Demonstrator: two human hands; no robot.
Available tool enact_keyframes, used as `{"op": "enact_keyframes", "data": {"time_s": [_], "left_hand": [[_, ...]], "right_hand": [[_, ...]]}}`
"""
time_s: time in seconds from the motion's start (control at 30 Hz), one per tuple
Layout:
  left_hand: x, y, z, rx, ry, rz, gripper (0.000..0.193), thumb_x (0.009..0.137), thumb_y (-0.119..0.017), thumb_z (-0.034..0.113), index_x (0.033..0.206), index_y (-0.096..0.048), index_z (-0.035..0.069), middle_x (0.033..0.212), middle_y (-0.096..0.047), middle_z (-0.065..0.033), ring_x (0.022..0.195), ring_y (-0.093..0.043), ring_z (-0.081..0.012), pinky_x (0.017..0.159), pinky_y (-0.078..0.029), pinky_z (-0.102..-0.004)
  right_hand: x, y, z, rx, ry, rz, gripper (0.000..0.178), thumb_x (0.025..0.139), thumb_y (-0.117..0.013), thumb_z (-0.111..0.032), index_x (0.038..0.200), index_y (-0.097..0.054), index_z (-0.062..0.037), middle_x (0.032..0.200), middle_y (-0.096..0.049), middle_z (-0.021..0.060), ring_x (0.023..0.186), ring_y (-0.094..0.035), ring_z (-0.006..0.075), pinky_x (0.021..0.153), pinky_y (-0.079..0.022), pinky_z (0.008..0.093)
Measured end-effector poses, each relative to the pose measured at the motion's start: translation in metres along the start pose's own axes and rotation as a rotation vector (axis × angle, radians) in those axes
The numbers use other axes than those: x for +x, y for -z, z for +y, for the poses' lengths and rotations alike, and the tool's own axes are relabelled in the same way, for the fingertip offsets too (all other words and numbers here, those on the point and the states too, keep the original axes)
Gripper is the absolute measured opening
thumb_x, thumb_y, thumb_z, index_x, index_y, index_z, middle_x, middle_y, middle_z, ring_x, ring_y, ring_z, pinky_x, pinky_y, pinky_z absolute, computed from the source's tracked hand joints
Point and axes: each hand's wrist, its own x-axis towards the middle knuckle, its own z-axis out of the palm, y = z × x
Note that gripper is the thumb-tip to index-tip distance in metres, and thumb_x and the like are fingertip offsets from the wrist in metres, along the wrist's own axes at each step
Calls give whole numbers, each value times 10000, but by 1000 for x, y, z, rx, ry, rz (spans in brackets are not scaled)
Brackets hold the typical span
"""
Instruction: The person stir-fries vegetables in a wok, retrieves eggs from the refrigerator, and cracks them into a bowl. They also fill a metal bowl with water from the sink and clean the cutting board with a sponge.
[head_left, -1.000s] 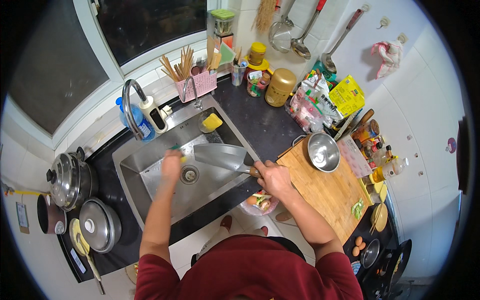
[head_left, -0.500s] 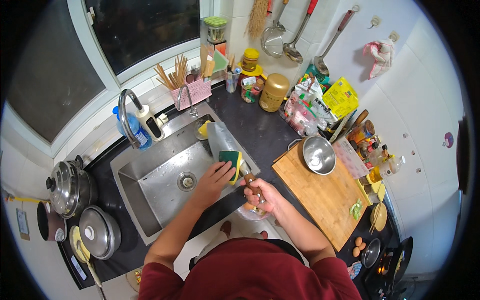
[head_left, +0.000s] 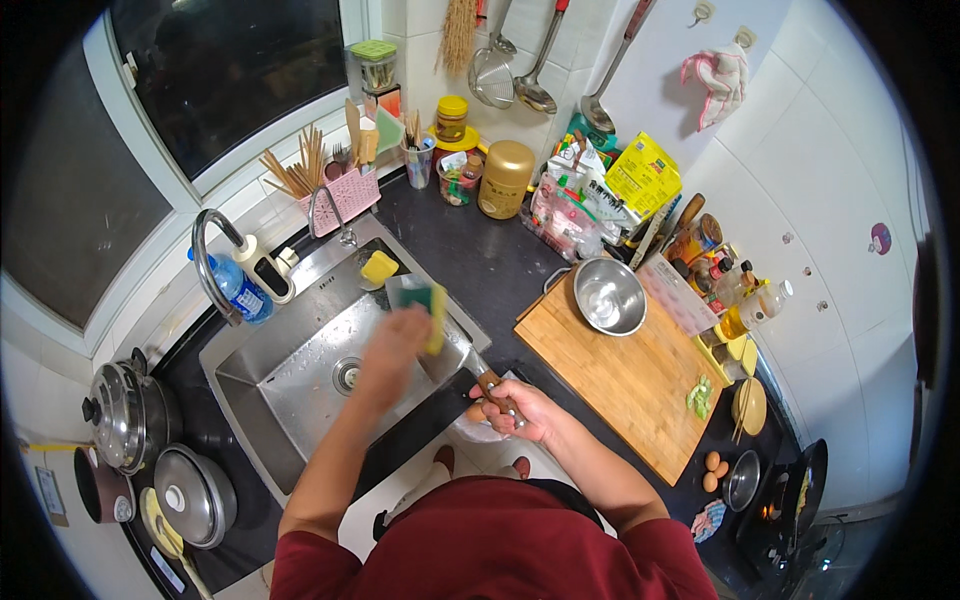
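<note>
1. This was a household-style kitchen.
2. A rectangular stainless-steel sink (head_left: 285,410) with a curved chrome faucet (head_left: 203,265) was set into a black countertop (head_left: 475,250).
3. A rectangular light-wooden cutting board (head_left: 610,395) lay near three brown eggs (head_left: 711,482).
4. A red-handled metal ladle (head_left: 535,93) hung on the white tiled wall (head_left: 840,190).
5. A round black pan (head_left: 815,490) stood on a lit black stove (head_left: 762,545).

Bright, fairly even white light is filling the kitchen, while the window (head_left: 230,90) is showing nearly black. Highlights are glinting off the steel bowl (head_left: 612,300), the sink (head_left: 300,400) and a pot lid (head_left: 120,405), and a small orange glow (head_left: 768,513) is shining at the lower right. A soft shadow is falling beside the hanging cloth (head_left: 718,85). Motion is blurring the left hand (head_left: 396,348) and the sponge (head_left: 437,320); the right hand (head_left: 520,408) is looking sharper. Fisheye distortion is bending straight edges, and black is swallowing the corners.
</note>
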Motion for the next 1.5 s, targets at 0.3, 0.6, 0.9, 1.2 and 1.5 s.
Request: {"op": "enact_keyframes", "data": {"time_s": [0.3,0.6,0.9,1.2,1.5], "left_hand": [[1,48,-122,646,325,-99,382,828,-492,-45,1165,-661,16,1154,-658,-215,1071,-600,-358,969,-466,-429],[22,-41,61,170,-272,-117,367,828,-523,-13,1178,-622,28,1195,-625,-178,1085,-591,-353,954,-470,-437],[75,-17,-8,514,-94,102,372,801,-531,-50,1154,-637,-1,1143,-657,-191,1057,-593,-368,947,-466,-458],[20,-90,67,314,-351,-179,436,729,-542,-79,1151,-632,-13,1211,-619,-205,1157,-568,-360,963,-491,-432],[-17,-71,10,315,238,14,410,814,-533,-91,1204,-631,-14,1142,-647,-221,1041,-599,-375,955,-459,-430]], "right_hand": [[-27,24,1,-91,33,-126,294,886,-506,-183,1121,-546,-11,689,-524,54,434,-440,115,389,-310,253],[-40,48,-2,98,94,-68,317,900,-496,-181,1134,-532,30,675,-521,57,434,-417,112,390,-331,236],[-78,64,-3,-30,164,4,301,894,-459,-150,1128,-522,29,688,-521,44,444,-429,102,393,-341,216],[-101,90,-21,179,227,-46,290,914,-491,-184,1132,-518,5,662,-492,30,457,-423,87,413,-325,221],[-237,112,-76,-1342,932,1040,335,797,-651,-144,1120,-601,-69,740,-585,118,668,-604,271,629,-490,415]]}}
